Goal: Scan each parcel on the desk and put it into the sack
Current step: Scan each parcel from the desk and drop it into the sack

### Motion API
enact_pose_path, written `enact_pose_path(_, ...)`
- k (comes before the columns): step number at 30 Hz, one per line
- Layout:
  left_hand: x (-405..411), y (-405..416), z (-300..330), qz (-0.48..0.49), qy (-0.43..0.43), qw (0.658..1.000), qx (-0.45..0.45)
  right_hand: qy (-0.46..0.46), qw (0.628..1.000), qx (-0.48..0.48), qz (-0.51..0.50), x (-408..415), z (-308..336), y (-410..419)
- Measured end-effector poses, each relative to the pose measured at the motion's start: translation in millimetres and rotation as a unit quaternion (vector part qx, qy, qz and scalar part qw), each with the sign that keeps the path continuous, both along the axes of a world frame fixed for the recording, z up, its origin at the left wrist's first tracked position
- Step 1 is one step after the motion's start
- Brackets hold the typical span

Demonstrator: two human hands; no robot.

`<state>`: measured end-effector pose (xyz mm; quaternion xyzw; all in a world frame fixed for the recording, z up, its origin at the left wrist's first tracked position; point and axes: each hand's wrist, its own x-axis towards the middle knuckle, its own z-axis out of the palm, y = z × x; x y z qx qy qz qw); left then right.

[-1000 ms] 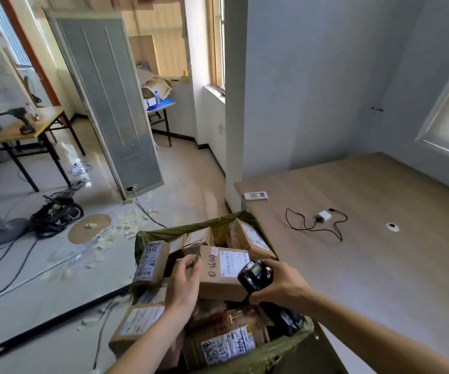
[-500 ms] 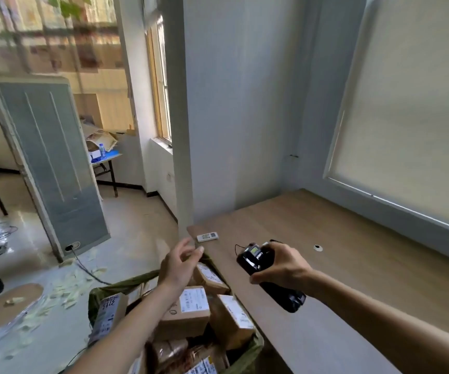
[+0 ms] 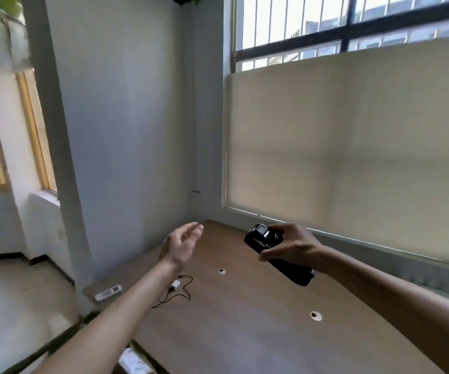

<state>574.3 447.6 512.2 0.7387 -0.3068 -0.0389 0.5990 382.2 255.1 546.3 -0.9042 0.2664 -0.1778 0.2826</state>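
Wood desk (image 3: pixel 258 333) | blind-covered window (image 3: pixel 352 157) | right hand (image 3: pixel 290 247) grips scanner (image 3: pixel 264 237) | left hand (image 3: pixel 181 244) loose, empty

Bright daylight pours in through the barred window (image 3: pixel 352 25) top right — panes nearly blown out, the roller blind (image 3: pixel 352 147) below glowing soft beige. Whole frame's a bit smeared with motion blur, edges worst. Wide-angle lens bends the pillar (image 3: pixel 53 147) noticeably — shadows stay faint.
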Motion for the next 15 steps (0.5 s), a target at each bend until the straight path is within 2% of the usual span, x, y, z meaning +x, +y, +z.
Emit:
enact_pose_path(7, -134, -126, 22, -0.148, -0.02, 0.989, 0.014, -0.012, 0.996, -0.008, -0.093, -178, 30, -84)
enact_pose_path(15, -289, -252, 16, -0.269, -0.045, 0.962, 0.003, 0.004, 0.97, -0.041, -0.239, -358, 44, -142)
